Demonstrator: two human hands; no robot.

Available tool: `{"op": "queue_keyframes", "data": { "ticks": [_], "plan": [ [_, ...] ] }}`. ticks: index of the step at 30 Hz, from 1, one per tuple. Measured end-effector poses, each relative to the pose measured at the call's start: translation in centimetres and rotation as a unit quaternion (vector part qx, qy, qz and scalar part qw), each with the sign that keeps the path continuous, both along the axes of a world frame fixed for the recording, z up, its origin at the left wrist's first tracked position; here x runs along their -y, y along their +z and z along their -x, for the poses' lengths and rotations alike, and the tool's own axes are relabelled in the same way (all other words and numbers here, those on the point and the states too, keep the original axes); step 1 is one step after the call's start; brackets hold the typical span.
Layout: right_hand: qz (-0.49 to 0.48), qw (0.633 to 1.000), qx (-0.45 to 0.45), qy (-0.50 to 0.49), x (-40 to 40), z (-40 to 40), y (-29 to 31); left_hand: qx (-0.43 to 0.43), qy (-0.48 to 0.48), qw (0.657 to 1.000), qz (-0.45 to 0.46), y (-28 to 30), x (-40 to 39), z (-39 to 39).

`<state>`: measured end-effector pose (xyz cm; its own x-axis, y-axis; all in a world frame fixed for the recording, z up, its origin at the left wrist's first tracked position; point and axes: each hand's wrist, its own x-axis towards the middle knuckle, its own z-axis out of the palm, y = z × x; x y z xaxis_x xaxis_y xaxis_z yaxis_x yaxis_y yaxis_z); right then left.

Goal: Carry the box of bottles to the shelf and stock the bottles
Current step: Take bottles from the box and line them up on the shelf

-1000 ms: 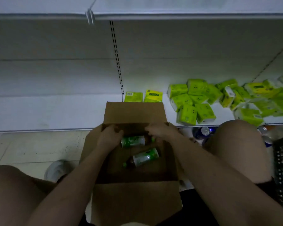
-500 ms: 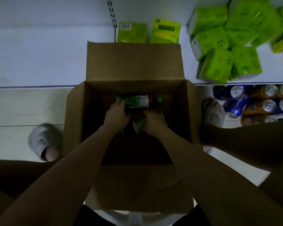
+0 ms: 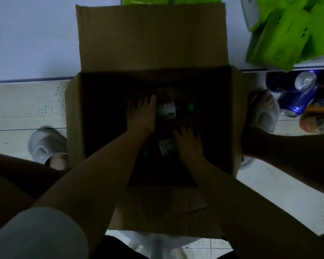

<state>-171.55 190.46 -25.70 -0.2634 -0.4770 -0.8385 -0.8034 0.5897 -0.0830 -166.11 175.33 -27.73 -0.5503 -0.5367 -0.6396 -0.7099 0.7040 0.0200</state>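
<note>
While both hands reach into the open cardboard box on the floor, the left hand lies on the far bottle and the right hand on the near bottle. Whether the fingers have closed is not discernible. Both bottles lie flat; they probably roll, are light and smooth. Grip mid-body, across the label.

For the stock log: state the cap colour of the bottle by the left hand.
Green, on the bottle in the head view.
</note>
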Motion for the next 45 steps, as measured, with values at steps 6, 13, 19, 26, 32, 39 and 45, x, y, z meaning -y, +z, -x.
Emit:
{"op": "queue_keyframes", "data": {
  "ticks": [6,13,19,26,32,39,45],
  "plan": [
    [-0.012,0.999,0.021,0.043,0.0,0.6,-0.2,0.061,-0.029,0.996,-0.061,-0.8,-0.1,0.6],
    [0.009,0.998,-0.003,0.069,-2.5,1.1,1.3,0.006,0.131,0.976,-0.174,1.4,-0.5,-3.3],
    [0.075,0.991,0.068,-0.086,-3.1,2.8,3.6,-0.139,0.236,0.94,-0.202,6.5,0.5,-6.5],
    [0.215,0.87,0.206,-0.393,-3.7,2.4,9.5,-0.253,0.363,0.865,-0.239,12.7,1.2,-8.8],
    [0.307,0.758,0.322,-0.478,-2.2,1.6,15.7,-0.365,0.366,0.796,-0.314,19.7,0.4,-10.3],
    [0.365,0.594,0.557,-0.451,-2.7,2.6,23.4,-0.465,0.337,0.71,-0.406,25.7,0.0,-12.7],
    [0.359,0.543,0.641,-0.406,-2.2,2.1,30.2,-0.497,0.266,0.678,-0.472,32.5,-0.9,-12.5]
  ]
}}
